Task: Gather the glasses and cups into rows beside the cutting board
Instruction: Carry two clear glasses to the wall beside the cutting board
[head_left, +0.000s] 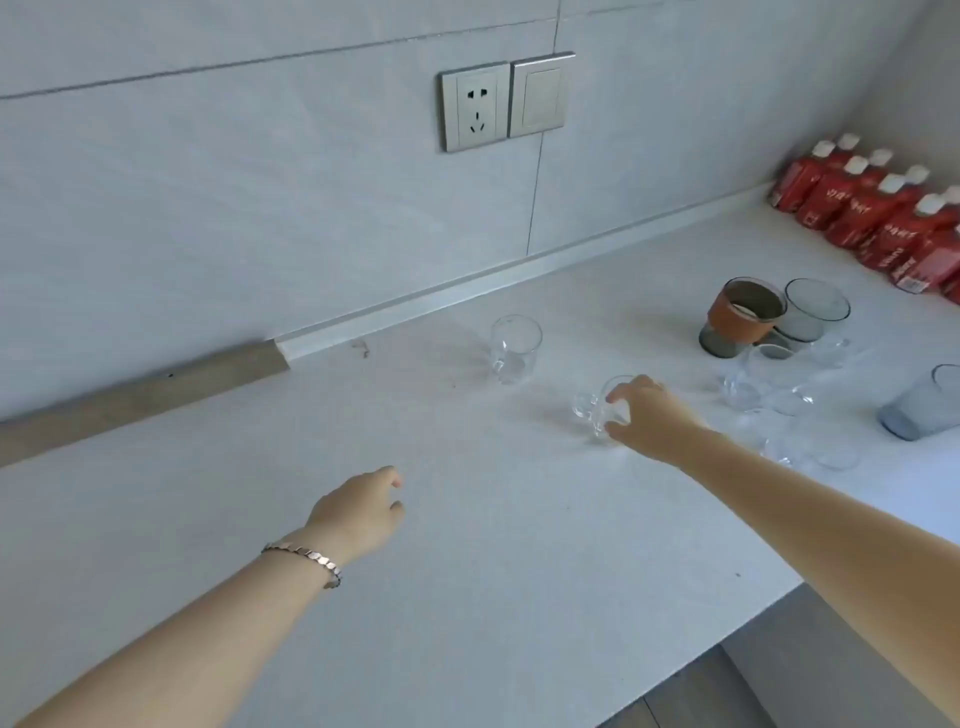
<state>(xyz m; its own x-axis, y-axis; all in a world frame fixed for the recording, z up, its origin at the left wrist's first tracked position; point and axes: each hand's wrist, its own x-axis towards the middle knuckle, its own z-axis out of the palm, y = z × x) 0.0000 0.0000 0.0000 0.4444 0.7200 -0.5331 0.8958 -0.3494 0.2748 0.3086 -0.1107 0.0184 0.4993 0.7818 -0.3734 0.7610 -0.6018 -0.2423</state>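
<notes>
My right hand (647, 418) grips a small clear glass cup with a handle (592, 410) that stands on the white counter (467, 519). Another clear handled cup (514, 348) stands alone farther back, near the wall. To the right is a cluster: a dark glass with an orange sleeve (740, 317), a grey-rimmed glass (813, 312), several small clear cups (769, 384) and a blue-grey tumbler (919, 408). My left hand (363, 506), with a bracelet at the wrist, hovers over the counter with loosely curled fingers and holds nothing. No cutting board is visible.
Red bottles with white caps (872, 208) stand in rows in the back right corner. A wooden strip (140, 389) runs along the wall at left. A socket and switch (504, 101) sit on the wall. The counter's front edge drops off at lower right.
</notes>
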